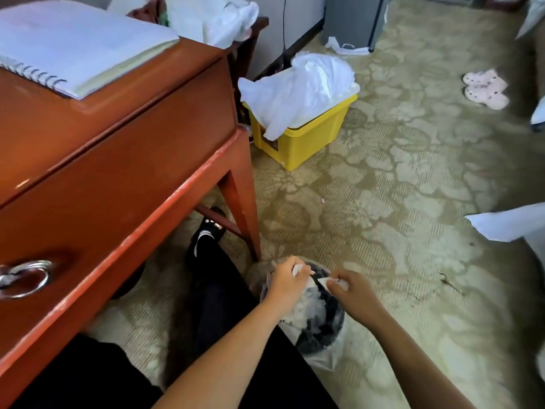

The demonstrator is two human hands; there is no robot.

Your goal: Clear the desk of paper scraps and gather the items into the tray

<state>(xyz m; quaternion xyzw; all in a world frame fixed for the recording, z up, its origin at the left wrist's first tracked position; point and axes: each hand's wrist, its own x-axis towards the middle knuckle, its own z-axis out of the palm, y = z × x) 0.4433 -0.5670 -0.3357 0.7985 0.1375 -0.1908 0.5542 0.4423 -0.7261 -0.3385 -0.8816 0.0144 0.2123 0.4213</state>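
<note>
— What's on the far left?

— The wooden desk; a metal ring pull hangs on its drawer front, and a spiral notebook lies flat on top, near the corner.

— And under it?

— The person's leg in dark trousers, stretched beneath the desk; a black shoe rests beside the desk leg.

— Where are the hands?

— Low down, right of that leg, both over a small dark bin with a clear liner, standing on the patterned carpet; the left hand has its fingers curled round a crumpled scrap of white paper; the right hand pinches a folded scrap between thumb and fingertips; the two hands are close together but apart, above the bin's mouth.

— Anything inside the bin?

— Something white and rumpled; paper or liner, I cannot tell.

— Further back?

— A yellow box just beside the desk's far end, a white plastic bag spilling over its rim.

— And to the right?

— A pair of pink slippers on the carpet, well apart from the bin; nearer, at the edge, a white sheet juts in.
</note>
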